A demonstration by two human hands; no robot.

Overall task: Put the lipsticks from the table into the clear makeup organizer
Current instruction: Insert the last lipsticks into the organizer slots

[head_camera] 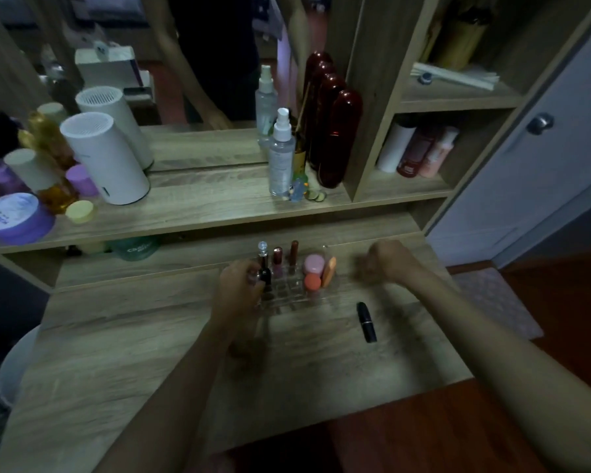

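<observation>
- Head view: left hand, fingers pinched round a dark lipstick, lowering it at the left edge of the clear makeup organizer. Risk: slot walls are hard to see; the tube could catch and tip.
- Standing tubes just behind. Risk: a knuckle could topple them.
- Right hand, blurred, curled loosely; contents cannot be told.
- Black lipstick, lying on the table, right of the organizer. Risk: it may roll if brushed.
</observation>
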